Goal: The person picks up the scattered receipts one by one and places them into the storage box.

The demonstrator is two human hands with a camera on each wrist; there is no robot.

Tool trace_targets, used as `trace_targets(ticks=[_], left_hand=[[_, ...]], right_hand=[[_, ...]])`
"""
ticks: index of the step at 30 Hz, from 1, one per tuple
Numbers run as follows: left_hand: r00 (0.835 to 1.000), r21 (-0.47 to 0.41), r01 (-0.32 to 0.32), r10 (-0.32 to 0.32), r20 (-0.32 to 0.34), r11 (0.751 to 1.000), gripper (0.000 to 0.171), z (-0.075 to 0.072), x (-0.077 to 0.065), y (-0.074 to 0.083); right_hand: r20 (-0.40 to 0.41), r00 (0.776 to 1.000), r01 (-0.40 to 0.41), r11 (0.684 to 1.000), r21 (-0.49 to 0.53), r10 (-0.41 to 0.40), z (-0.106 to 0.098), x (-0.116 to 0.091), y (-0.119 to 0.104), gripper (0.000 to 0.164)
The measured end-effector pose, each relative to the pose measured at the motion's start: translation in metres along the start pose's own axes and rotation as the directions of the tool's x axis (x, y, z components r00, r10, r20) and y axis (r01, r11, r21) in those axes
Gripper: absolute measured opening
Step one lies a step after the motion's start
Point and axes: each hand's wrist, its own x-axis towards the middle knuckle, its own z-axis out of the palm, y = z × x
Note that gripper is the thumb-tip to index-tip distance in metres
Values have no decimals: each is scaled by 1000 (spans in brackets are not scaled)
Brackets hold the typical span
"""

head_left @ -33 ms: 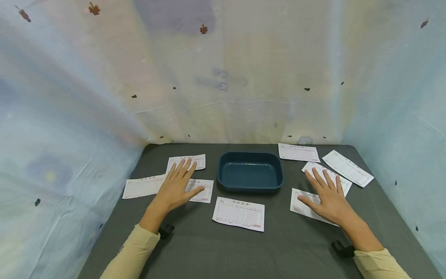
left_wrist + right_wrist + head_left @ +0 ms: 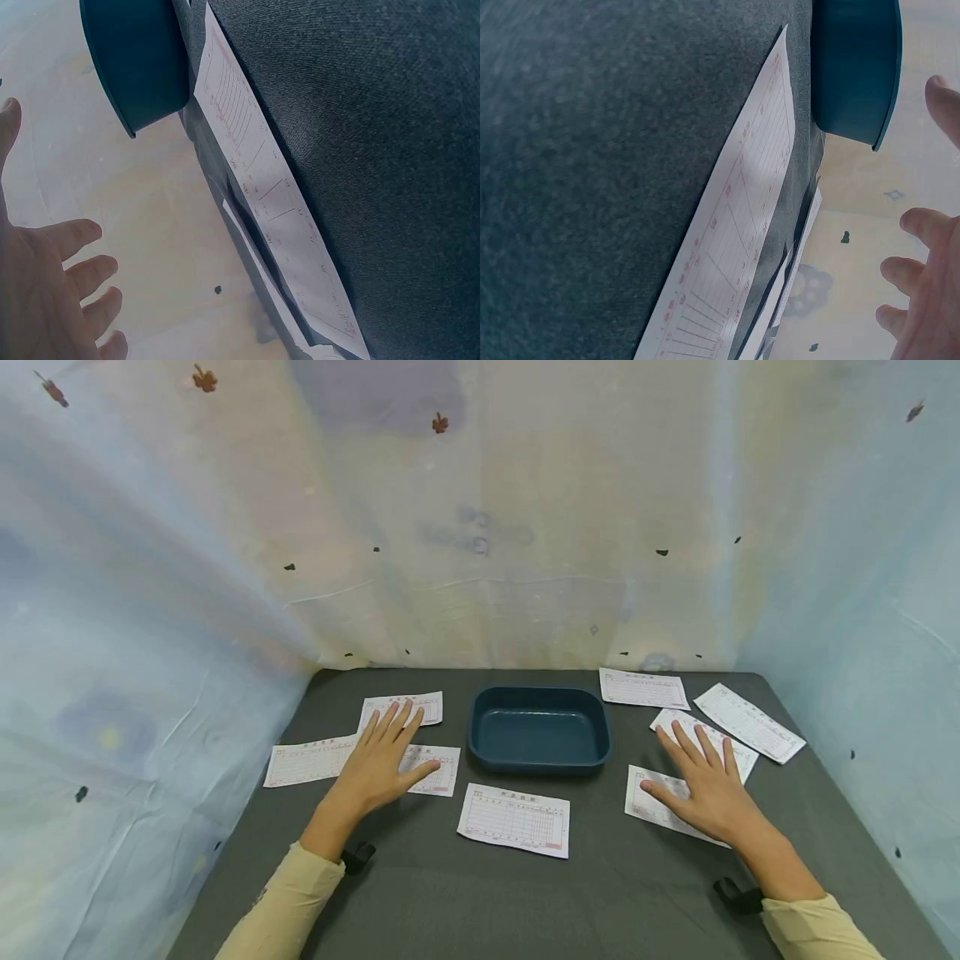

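My left hand [image 2: 384,768] hovers above several printed paper slips at the left, its fingers spread and holding nothing. Below it lie a left slip [image 2: 311,762], a far slip [image 2: 429,703] and a near slip [image 2: 442,768], each partly covered from the head view. On the other side my right hand [image 2: 708,789] hangs with fingers apart over a near slip [image 2: 652,797] and another slip [image 2: 738,752]. A gap between palm and paper shows in both wrist views. Between the hands sits a dark blue rectangular tray [image 2: 540,763], with one form slip [image 2: 514,820] in front of it.
Two more slips lie at the far right, one slip [image 2: 643,687] beside the tray and one angled slip [image 2: 748,722] near the table's right edge. A dark grey cloth covers the table [image 2: 555,910]. Patterned curtains [image 2: 525,527] enclose the back and both sides.
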Motion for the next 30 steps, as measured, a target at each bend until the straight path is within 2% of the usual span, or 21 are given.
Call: trace_targets(ticks=[11, 17, 25, 30], left_hand=[[999, -24, -17, 18, 30, 1000, 98, 7, 5, 7], [999, -7, -34, 34, 20, 999, 97, 12, 12, 11], [998, -14, -68, 68, 16, 998, 98, 14, 24, 20], [996, -11, -77, 77, 36, 997, 99, 18, 33, 26]], right_hand=[[9, 1000, -17, 1000, 1, 17, 1, 2, 3, 94], [3, 1000, -7, 1000, 11, 7, 1, 6, 7, 92], [9, 1000, -19, 1000, 11, 19, 0, 16, 15, 93], [43, 998, -41, 999, 16, 40, -1, 25, 18, 94]])
